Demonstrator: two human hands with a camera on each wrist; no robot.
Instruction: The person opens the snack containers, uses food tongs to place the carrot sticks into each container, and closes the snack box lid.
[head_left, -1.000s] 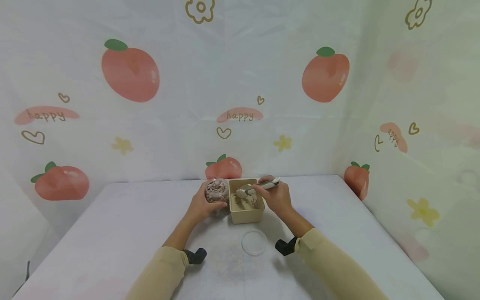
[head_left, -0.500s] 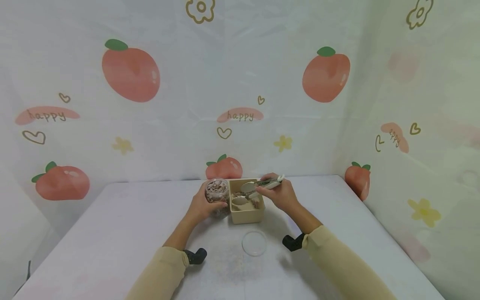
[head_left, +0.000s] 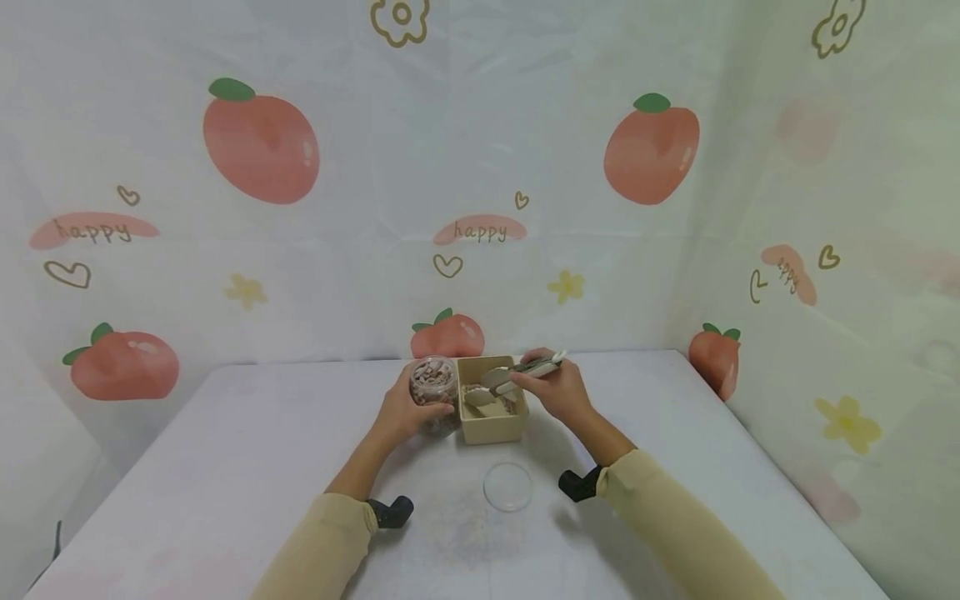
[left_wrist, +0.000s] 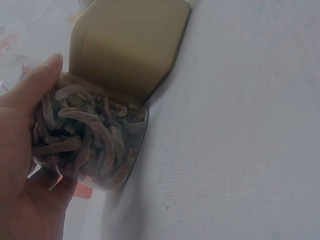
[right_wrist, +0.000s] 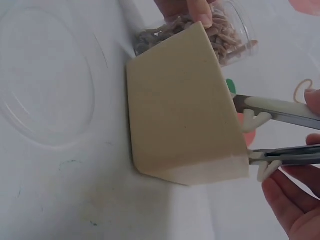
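Observation:
My left hand (head_left: 405, 415) grips a clear jar (head_left: 433, 385) packed with brownish dried strips; the left wrist view shows the jar (left_wrist: 90, 145) standing on the table in that hand (left_wrist: 20, 165). Touching its right side is a beige square box (head_left: 491, 427) with a few pieces inside. My right hand (head_left: 558, 390) holds metal tongs (head_left: 504, 380) with pale spoon-shaped ends spread apart over the box. In the right wrist view the tongs (right_wrist: 280, 112) pass behind the box (right_wrist: 185, 115), and that hand (right_wrist: 295, 200) pinches their arms.
A clear round lid (head_left: 507, 486) lies flat on the white table (head_left: 225, 467) just in front of the box, between my forearms. Printed curtain walls close in the table at the back and on the right.
My right hand shifted slightly right and back with the tongs, whose ends lifted and then dipped into the box again. The left hand and jar stayed still.

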